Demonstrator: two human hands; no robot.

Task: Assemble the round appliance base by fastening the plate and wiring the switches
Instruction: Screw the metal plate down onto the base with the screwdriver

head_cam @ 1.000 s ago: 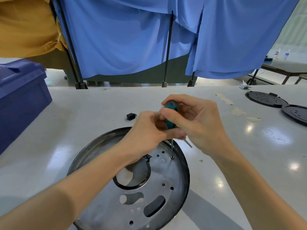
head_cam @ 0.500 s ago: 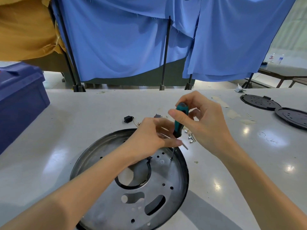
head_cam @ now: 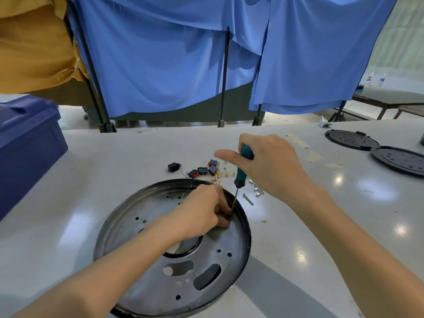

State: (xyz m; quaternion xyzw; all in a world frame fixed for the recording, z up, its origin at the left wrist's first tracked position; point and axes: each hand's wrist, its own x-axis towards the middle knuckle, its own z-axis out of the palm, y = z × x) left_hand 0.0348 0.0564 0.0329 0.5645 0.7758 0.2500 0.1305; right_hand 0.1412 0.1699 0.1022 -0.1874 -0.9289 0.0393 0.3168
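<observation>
Right hand (head_cam: 273, 164) wraps teal screwdriver (head_cam: 241, 177) handle, thumb out. Left hand (head_cam: 202, 212): fingers curled tight round its tip, on round base (head_cam: 137, 237), flat on tabletop (head_cam: 114, 161). Switches (head_cam: 203, 171) just beyond rim.

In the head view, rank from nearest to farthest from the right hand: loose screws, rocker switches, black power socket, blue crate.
From the right hand:
1. loose screws, right beside it
2. rocker switches, to its left
3. black power socket, farther left
4. blue crate, table's far left
</observation>
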